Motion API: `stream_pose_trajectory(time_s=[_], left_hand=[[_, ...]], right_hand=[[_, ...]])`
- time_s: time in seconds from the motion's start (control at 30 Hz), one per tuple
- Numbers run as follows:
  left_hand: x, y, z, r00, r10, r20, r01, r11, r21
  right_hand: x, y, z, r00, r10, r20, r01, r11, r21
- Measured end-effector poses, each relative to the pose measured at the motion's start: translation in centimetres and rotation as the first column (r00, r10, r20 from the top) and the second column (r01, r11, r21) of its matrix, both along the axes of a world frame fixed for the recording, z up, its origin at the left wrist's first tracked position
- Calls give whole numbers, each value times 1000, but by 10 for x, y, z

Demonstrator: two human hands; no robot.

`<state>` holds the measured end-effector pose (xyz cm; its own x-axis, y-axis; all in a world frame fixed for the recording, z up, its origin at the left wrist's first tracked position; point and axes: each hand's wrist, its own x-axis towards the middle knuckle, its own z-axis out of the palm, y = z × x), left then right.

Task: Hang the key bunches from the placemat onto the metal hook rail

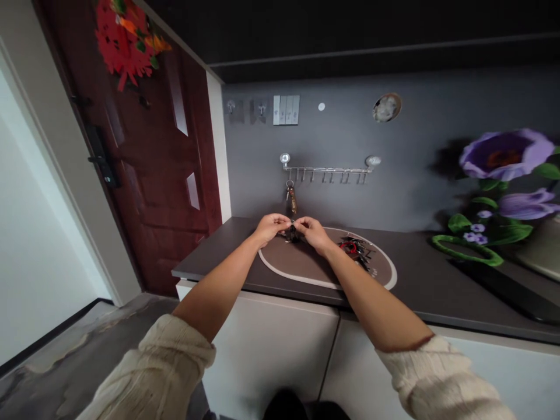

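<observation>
My left hand [272,227] and my right hand [311,230] meet above an oval brown mat [301,265] with a pale rim. Both pinch the top of a small dark bunch of keys [292,234], whose ring is mostly covered by my fingertips. To the right on the mat lies a pile of keys [359,252] with a red loop among them. Just beyond my hands, a key ring with a brown fob [293,200] hangs from the left end of a metal hook rail [328,170] on the wall.
The dark counter [420,280] runs above white cabinet doors [275,338]. Purple artificial flowers [503,157] and a long black object [503,289] occupy its right side. A dark red door [166,216] is at left. A dark overhead cabinet [371,35] overhangs the counter.
</observation>
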<state>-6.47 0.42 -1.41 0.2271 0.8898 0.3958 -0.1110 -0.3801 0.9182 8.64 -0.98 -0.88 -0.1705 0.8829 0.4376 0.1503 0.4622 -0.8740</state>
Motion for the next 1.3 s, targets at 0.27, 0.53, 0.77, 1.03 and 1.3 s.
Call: stream_pose_trajectory(time_s=[0.27, 0.53, 0.77, 1.03, 1.3], left_hand=[[3, -1, 1, 1000, 23, 17, -22, 1000, -10], [4, 2, 0, 967, 238, -92, -236, 971, 39], [1, 14, -12, 852, 436, -291, -343, 883, 319], [0, 18, -16, 732, 551, -400, -351, 809, 471], [1, 23, -17, 715, 577, -395, -369, 791, 487]], right_hand=[[4, 9, -1, 999, -17, 49, 12, 995, 95], [6, 11, 7, 991, -70, -117, 79, 994, 72], [2, 24, 43, 925, -77, -372, 53, 996, -75], [-14, 55, 86, 869, -189, -456, 115, 976, -185], [-32, 85, 98, 793, -339, -506, 230, 936, -266]])
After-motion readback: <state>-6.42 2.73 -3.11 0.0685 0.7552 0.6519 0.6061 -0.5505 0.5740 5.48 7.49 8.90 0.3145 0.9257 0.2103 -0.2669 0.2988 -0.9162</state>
